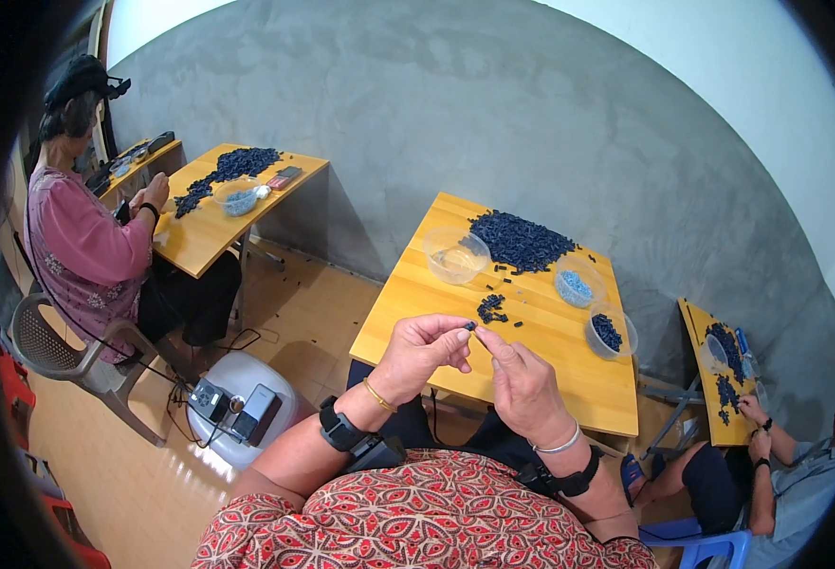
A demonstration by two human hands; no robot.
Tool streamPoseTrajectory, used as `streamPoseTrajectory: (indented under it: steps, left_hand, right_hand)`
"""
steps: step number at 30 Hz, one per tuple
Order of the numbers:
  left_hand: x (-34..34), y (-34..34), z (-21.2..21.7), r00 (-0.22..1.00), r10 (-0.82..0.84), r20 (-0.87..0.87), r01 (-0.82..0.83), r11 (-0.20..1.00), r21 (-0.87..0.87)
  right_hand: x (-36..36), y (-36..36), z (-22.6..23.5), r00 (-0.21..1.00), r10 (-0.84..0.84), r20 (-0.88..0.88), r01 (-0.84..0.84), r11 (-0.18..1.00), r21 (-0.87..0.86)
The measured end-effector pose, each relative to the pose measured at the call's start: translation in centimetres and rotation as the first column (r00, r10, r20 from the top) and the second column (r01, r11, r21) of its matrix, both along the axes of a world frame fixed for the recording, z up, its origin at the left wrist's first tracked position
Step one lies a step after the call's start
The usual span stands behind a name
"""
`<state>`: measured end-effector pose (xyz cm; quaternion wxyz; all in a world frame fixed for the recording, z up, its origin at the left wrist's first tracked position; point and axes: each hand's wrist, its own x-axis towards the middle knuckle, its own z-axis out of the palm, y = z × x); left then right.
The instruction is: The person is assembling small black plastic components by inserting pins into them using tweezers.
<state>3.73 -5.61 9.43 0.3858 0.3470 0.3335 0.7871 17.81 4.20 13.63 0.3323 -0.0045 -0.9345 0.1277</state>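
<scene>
So there's a wooden tabletop (569,365) in front, with a big heap of dark blue parts (522,240) at its far end. Near that sit an empty clear bowl (456,256), a small tub of light blue bits (578,285) and another tub of dark pieces (611,333). A little cluster of dark parts (491,308) lies mid-table. Left hand (424,352) and right hand (522,381) are raised together above the near edge, fingertips pinching one tiny dark part (469,326) between them.
</scene>
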Motion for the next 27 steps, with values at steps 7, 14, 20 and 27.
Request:
streamPoseTrajectory:
  steps: [7,14,20,27]
  left_hand:
    - [0.4,-0.1,0.6,0.969,0.146,-0.199,-0.154,0.988,-0.024]
    - [0.2,-0.2,0.2,0.997,0.056,0.043,-0.055,0.998,-0.019]
    - [0.3,-0.2,0.3,0.993,-0.073,0.092,0.069,0.996,0.047]
    - [0.1,-0.7,0.3,0.946,-0.302,0.113,0.302,0.953,0.024]
  right_hand:
    - [-0.2,-0.3,0.2,0.997,-0.068,0.021,0.067,0.997,0.048]
    - [0.1,-0.4,0.4,1.000,0.000,0.010,0.000,1.000,-0.007]
    - [-0.5,-0.2,0.4,0.988,0.098,-0.117,-0.117,0.978,-0.172]
    - [-1.2,0.6,1.2,0.983,0.150,-0.109,-0.171,0.958,-0.231]
